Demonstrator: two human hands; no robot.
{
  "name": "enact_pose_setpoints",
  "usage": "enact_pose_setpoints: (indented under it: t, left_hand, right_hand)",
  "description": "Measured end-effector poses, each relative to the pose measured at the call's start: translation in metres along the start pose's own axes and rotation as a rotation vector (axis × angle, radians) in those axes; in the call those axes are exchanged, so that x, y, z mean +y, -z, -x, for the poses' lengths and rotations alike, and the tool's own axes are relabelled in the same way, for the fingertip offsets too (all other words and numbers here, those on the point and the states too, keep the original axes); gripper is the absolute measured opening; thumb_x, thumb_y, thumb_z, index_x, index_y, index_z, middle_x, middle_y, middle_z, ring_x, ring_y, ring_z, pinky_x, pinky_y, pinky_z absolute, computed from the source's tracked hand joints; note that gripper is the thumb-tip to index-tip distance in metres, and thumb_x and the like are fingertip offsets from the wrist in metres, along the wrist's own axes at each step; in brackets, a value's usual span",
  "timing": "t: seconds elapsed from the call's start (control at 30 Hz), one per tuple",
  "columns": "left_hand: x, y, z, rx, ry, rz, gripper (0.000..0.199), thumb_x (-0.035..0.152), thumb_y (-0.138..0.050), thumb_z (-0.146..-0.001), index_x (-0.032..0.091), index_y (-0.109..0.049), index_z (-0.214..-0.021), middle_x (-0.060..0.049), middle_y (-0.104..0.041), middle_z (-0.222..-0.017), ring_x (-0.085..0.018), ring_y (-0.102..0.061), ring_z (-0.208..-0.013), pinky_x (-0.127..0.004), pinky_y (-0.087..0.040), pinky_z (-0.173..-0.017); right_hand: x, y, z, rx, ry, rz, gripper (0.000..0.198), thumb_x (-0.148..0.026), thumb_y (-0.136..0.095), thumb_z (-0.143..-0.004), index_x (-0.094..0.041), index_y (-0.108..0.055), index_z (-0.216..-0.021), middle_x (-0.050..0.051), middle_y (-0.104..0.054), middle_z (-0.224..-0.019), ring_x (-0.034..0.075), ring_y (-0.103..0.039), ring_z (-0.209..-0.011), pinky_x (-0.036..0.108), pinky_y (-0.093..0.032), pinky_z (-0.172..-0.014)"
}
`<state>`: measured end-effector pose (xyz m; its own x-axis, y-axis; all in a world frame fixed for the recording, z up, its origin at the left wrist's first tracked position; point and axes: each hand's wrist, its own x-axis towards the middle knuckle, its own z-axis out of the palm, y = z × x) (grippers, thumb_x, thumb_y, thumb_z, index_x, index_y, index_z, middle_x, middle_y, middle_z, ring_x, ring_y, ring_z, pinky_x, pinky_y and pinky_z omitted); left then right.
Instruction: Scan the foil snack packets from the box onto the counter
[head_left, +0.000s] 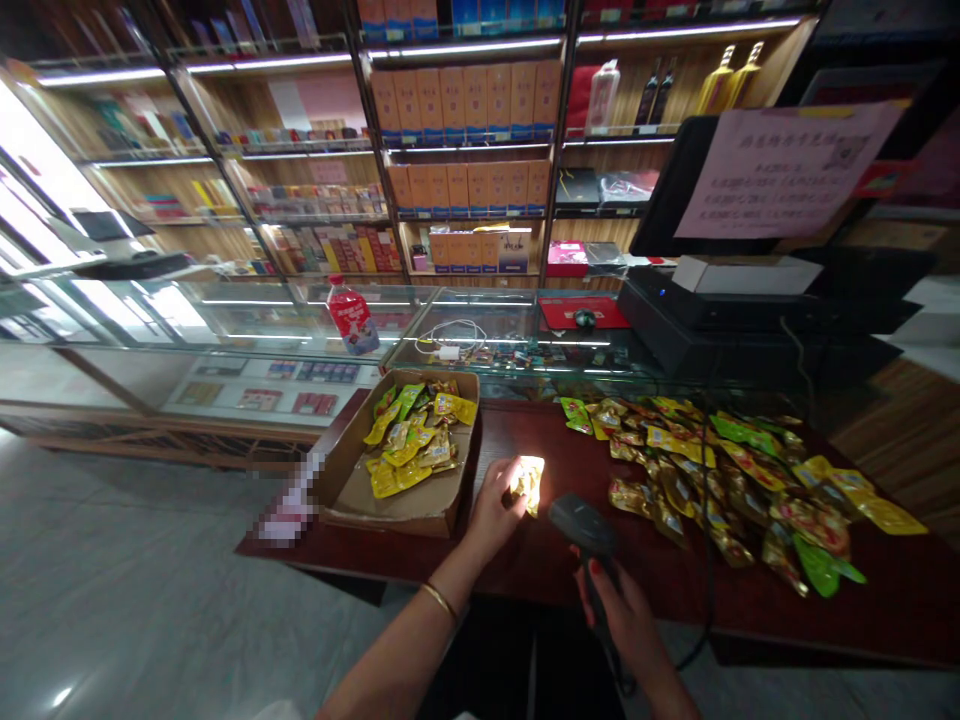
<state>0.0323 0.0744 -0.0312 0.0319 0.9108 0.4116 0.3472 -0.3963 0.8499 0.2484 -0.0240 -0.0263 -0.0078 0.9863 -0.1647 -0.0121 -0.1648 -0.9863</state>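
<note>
My left hand [496, 510] pinches a small gold snack packet [532, 484] just above the dark red table. Bright light falls on the packet. In my right hand [619, 605] is a black barcode scanner [583, 527], its head turned toward the packet. The scanner's cable [707, 500] loops up past the right side. Left of my left hand stands an open cardboard box [352, 495] with several yellow, gold and green packets [409, 440] in it. To the right, a spread of similar packets [675, 470] lies loose on the table.
Behind the table [517, 425] runs a glass display counter [465, 310] with a red bottle [351, 315], a white charging cable [450, 350] and a red mat [577, 312]. A monitor [664, 190] with a paper notice taped on stands at the right. Stocked shelves [465, 150] line the wall.
</note>
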Motion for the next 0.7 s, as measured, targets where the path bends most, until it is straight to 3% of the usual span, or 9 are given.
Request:
enact_pose_setpoints:
  t: [0.33, 0.53, 0.7]
  left_hand:
    - [-0.0015, 0.0005, 0.0015, -0.028, -0.058, -0.038, 0.066, 0.009, -0.062, -0.084, 0.026, -0.051, -0.147, -0.011, -0.053, -0.136, -0.025, -0.053, -0.129, -0.046, -0.043, -0.114]
    - [0.0018, 0.0006, 0.0062, -0.125, -0.041, -0.08, 0.063, 0.016, -0.063, -0.087, 0.028, -0.05, -0.148, -0.011, -0.052, -0.141, -0.025, -0.05, -0.134, -0.047, -0.041, -0.117]
    - [0.0033, 0.0012, 0.0063, -0.119, -0.027, -0.086, 0.062, 0.018, -0.065, -0.087, 0.028, -0.052, -0.147, -0.011, -0.053, -0.141, -0.026, -0.051, -0.134, -0.049, -0.042, -0.116]
  right_hand:
    - [-0.0025, -0.0029, 0.0003, 0.012, 0.048, -0.039, 0.055, -0.073, -0.06, -0.087, -0.019, -0.069, -0.094, -0.005, -0.057, -0.061, 0.012, -0.049, -0.046, 0.026, -0.043, -0.049]
    - [-0.0013, -0.0039, -0.0001, 0.014, 0.043, -0.042, 0.055, -0.073, -0.059, -0.087, -0.02, -0.07, -0.095, -0.005, -0.056, -0.059, 0.013, -0.049, -0.047, 0.026, -0.043, -0.05]
    - [0.0001, -0.0039, 0.0001, 0.022, 0.038, -0.041, 0.058, -0.075, -0.059, -0.086, -0.02, -0.071, -0.097, -0.005, -0.056, -0.059, 0.013, -0.05, -0.047, 0.027, -0.044, -0.05]
